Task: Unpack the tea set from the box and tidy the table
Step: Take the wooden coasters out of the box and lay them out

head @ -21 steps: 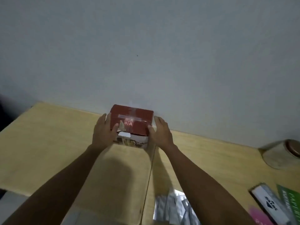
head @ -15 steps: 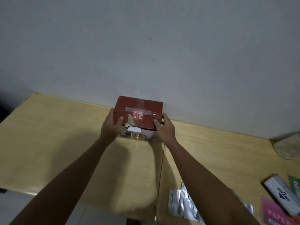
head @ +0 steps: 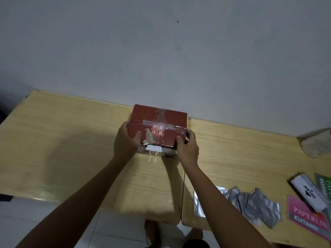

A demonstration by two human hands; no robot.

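A dark red cardboard box (head: 158, 120) with white characters and clear tape across its lid sits at the back of the wooden table (head: 62, 140), close to the wall. The lid is closed, and torn tape hangs at its front edge. My left hand (head: 125, 142) grips the box's left front corner, thumb on top. My right hand (head: 188, 148) grips its right front corner, thumb on the lid too. The box's contents are hidden.
A second wooden table (head: 241, 158) adjoins on the right. On it lie several silver foil sachets (head: 254, 204), a pink paper pack (head: 304, 219), a white-and-black box (head: 308, 192), a green pack (head: 325, 185) and a round pale object (head: 317, 144) at the far right. Tiled floor shows below.
My hands have slid from the box's sides to its front corners, with both thumbs now on the lid. The view has tilted down, showing more of the tables and floor.
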